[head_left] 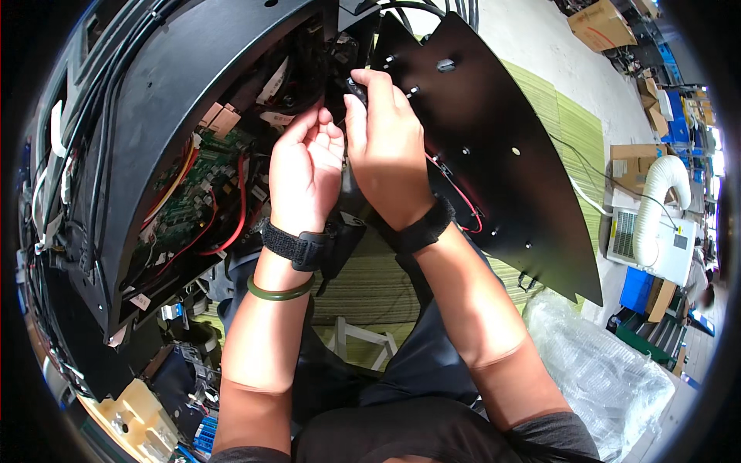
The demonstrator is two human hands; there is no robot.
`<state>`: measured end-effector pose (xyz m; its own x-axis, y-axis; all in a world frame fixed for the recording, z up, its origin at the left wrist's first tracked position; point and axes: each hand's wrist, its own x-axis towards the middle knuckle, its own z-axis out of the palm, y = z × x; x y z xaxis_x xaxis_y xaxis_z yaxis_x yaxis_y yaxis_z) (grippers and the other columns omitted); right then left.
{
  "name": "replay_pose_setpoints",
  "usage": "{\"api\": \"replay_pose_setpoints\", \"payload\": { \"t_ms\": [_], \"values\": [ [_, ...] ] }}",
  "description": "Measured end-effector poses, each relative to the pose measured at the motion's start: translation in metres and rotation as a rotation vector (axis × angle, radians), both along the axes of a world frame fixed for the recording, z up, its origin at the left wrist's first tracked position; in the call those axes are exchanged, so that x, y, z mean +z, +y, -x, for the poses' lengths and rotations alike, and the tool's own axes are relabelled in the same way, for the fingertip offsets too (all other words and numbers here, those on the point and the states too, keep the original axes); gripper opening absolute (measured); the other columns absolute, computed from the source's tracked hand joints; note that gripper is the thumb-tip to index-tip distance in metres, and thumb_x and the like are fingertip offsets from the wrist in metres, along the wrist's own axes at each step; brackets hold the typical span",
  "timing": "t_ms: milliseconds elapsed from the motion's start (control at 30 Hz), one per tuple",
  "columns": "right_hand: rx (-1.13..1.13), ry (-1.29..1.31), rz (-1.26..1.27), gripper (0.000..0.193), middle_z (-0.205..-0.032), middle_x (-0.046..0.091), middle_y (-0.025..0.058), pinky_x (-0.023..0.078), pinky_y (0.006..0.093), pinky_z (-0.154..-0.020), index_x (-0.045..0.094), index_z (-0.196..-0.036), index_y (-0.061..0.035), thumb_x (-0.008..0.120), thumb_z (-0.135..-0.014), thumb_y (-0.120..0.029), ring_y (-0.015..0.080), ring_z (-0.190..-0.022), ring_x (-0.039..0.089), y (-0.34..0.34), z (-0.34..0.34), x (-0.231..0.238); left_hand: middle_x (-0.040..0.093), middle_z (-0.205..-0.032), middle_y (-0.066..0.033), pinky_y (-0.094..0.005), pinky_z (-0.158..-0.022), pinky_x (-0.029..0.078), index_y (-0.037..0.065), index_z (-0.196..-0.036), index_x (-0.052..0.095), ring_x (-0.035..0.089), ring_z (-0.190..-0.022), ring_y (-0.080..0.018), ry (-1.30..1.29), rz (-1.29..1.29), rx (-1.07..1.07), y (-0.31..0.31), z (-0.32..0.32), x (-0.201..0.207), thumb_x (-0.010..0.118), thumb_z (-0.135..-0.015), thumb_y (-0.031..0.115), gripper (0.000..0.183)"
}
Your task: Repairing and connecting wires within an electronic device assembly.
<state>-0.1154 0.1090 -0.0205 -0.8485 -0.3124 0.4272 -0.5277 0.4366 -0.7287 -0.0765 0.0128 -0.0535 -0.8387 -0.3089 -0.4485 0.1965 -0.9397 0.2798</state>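
Observation:
A black metal housing [177, 85] stands open in front of me, with a green circuit board [202, 185] and red and yellow wires inside. My left hand [307, 158] reaches to its inner edge, palm turned up and fingers curled beside dark cables; whatever they hold is hidden. Close on its right, my right hand [390, 143] pinches a small black object [355, 89] between thumb and fingers, its kind unclear. A black panel [494, 147] with holes and studs hangs open to the right, a red wire [472, 208] running along its inner face.
Black cables [108, 100] run along the housing's left side. Clear plastic wrap [590, 370] lies on the floor at right. Beyond it are a white machine with a ribbed hose [656, 201] and cardboard boxes [602, 25]. A white stool frame [363, 336] shows between my legs.

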Motion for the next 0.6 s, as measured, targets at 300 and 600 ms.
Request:
{"api": "replay_pose_setpoints", "payload": {
  "t_ms": [300, 600],
  "values": [
    [-0.077, 0.085, 0.007, 0.022, -0.086, 0.061, 0.0196, 0.050, 0.0357, -0.066, 0.054, -0.106, 0.0012, 0.056, -0.084, -0.001, 0.0329, -0.073, 0.062, 0.013, -0.016, 0.009, 0.060, -0.091, -0.0043, -0.0221, -0.073, 0.048, -0.001, -0.104, 0.060, 0.056, -0.081, -0.0107, -0.095, 0.031, -0.008, 0.001, -0.004, -0.002, 0.056, -0.090, 0.005, 0.016],
    [-0.040, 0.177, 0.043, 0.022, -0.086, 0.062, 0.0180, 0.049, 0.0329, -0.066, 0.054, -0.108, 0.0009, 0.057, -0.087, -0.003, 0.0279, -0.072, 0.062, 0.013, -0.007, 0.006, 0.063, -0.086, -0.0012, -0.0182, -0.066, 0.049, 0.000, -0.102, 0.062, 0.056, -0.072, -0.0072, -0.160, 0.363, -0.209, 0.001, -0.019, 0.003, 0.054, -0.095, 0.016, 0.019]
  ]
}}
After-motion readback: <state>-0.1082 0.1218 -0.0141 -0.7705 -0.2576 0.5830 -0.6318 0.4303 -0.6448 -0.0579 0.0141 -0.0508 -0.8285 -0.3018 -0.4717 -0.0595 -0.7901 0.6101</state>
